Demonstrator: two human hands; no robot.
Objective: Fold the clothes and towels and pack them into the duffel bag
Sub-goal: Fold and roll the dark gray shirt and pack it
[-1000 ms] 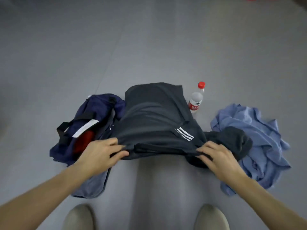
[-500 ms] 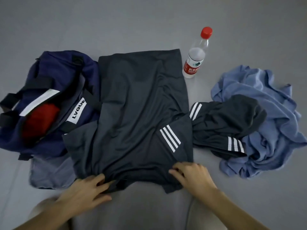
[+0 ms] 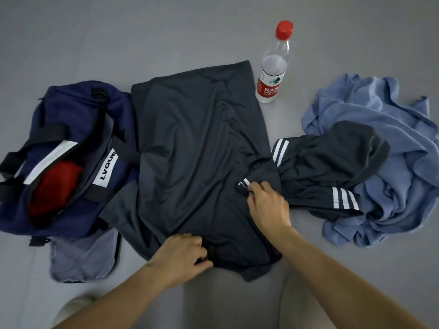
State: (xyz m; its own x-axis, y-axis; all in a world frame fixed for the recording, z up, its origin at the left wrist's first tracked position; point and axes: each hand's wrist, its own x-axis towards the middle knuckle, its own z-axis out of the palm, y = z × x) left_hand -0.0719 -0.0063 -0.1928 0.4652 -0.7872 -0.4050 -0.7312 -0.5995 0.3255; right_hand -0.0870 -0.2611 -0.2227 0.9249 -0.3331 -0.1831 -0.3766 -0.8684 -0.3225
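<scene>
Head view: pinching striped sleeve of dark shirt point(image 3: 197, 150) with right hand point(image 3: 267, 207), gripping near edge with left hand point(image 3: 183, 255); spread mid-floor, right of duffel bag point(image 3: 71, 108). Red item point(image 3: 54, 186) packed; striped garment point(image 3: 332, 167), blue cloth point(image 3: 392, 110) right, unfolded.

duffel bag point(image 3: 71, 110) cut off at nine o'clock edge, blue cloth point(image 3: 403, 162) clipped at three o'clock, red item point(image 3: 54, 184) half buried in bag, left hand point(image 3: 183, 255) with curled fingertips hidden against dark shirt point(image 3: 194, 150)

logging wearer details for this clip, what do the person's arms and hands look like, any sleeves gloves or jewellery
The left forearm and right forearm are bare, no sleeve in view. The left hand and right hand are ungloved; no watch, bracelet or ring shows.
</scene>
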